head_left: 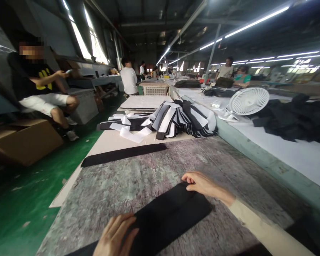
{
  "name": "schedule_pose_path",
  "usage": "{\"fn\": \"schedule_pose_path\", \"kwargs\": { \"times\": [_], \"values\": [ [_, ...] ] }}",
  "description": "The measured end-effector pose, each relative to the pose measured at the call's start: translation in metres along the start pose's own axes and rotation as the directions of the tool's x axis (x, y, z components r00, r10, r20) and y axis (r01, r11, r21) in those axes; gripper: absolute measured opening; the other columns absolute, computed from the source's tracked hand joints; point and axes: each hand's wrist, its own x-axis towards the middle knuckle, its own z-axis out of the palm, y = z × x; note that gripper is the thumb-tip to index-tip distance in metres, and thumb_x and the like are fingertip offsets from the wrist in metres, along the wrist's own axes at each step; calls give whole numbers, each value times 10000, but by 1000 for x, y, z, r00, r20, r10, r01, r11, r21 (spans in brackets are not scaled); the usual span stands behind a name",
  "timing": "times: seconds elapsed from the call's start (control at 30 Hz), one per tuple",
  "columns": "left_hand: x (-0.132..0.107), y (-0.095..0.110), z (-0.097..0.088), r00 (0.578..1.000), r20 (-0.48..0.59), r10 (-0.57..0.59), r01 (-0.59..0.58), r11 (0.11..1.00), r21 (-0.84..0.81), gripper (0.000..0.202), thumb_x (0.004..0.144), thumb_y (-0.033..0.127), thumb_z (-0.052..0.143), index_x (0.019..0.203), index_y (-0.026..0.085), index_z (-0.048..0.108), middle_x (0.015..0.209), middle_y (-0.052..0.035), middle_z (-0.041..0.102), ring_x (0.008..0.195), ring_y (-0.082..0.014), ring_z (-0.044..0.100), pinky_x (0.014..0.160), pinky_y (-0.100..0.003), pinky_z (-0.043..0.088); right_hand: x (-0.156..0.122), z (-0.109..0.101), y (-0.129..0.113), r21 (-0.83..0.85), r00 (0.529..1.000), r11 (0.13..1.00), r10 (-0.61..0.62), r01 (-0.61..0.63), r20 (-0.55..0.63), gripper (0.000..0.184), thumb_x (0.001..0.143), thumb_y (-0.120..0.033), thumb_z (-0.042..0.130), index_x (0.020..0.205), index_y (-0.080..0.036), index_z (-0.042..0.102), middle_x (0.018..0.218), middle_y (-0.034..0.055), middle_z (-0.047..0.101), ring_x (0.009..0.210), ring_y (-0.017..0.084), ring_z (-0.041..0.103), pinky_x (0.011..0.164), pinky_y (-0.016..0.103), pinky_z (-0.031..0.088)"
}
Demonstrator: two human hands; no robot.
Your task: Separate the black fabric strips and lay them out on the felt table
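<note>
A wide black fabric piece [173, 217] lies at a slant across the near part of the mottled grey table top [117, 185]. At its far edge, the thumb and forefinger of my right hand [202, 184] pinch the cloth. My left hand [116, 236] rests at the left part of the same piece, its fingers stretched over the fabric and the thumb apart from them. Black cloth also shows past my left wrist at the bottom edge of the view. Farther up the table lies a long narrow black strip [124, 154].
Beyond sits a heap of black and white strips [176, 119]. A white fan [249, 101] and dark cloth [296, 117] occupy the table on the right. At left are a cardboard box [26, 142] and a seated person [42, 78]; other people are farther back.
</note>
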Motion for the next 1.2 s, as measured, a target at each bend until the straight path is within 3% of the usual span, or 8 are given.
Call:
{"fn": "schedule_pose_path", "kwargs": {
  "times": [0.07,0.2,0.37,0.5,0.63,0.77,1.0,1.2],
  "values": [
    [29,29,21,999,16,-33,33,998,-48,271,893,405,478,1020,235,645,977,-31,704,876,-169,668,758,-260,575,-1,-3,-4,-18,999,1000,-24,25,25,170,728,-154,605,888,-205,633,751,-5,578,701,144,523,642,248,393],
    [68,68,62,968,190,-166,203,960,-194,394,823,284,568,1209,205,573,1203,-92,625,1115,-260,579,943,-422,498,-9,-11,-13,61,992,990,-125,126,-31,71,747,-169,582,817,-174,596,796,14,576,708,139,509,648,248,382],
    [95,87,91,862,364,-352,494,739,-458,480,741,214,619,1218,178,570,1147,-117,651,1089,-263,595,952,-408,473,-17,-14,-21,408,998,911,-62,64,-17,180,766,-328,608,732,-161,549,632,-30,506,582,109,452,512,215,320],
    [102,92,94,818,400,-413,575,597,-559,369,710,204,630,1079,199,634,987,-68,699,947,-226,642,872,-357,496,-17,-5,-28,420,996,905,78,-58,-31,284,761,-350,606,600,-171,456,531,-52,412,492,86,397,442,209,242],
    [97,91,94,820,369,-437,570,580,-581,190,746,275,622,919,229,688,900,-40,713,875,-214,645,824,-324,483,-15,7,-33,259,990,966,36,1,-138,462,788,-406,606,522,-174,308,494,-66,264,481,65,271,450,225,159],
    [91,92,98,811,356,-463,582,581,-570,156,798,347,582,826,249,701,802,-15,713,782,-199,643,747,-289,462,-15,14,-36,229,983,973,9,34,-184,510,812,-473,582,512,-170,301,492,-63,236,491,65,240,456,228,153],
    [90,84,99,798,316,-512,586,539,-605,356,845,496,492,723,191,630,656,-3,645,615,-149,581,579,-216,415,-27,8,-43,514,996,853,82,-91,41,364,797,-430,556,591,-188,377,533,-29,488,464,93,503,423,186,370],
    [90,80,97,820,262,-509,549,569,-612,379,837,516,503,705,184,630,579,14,600,532,-122,535,515,-196,392,-28,9,-52,457,988,882,150,-112,-47,374,773,-417,608,583,-192,376,476,-33,512,405,80,480,378,178,299]
  ]
}}
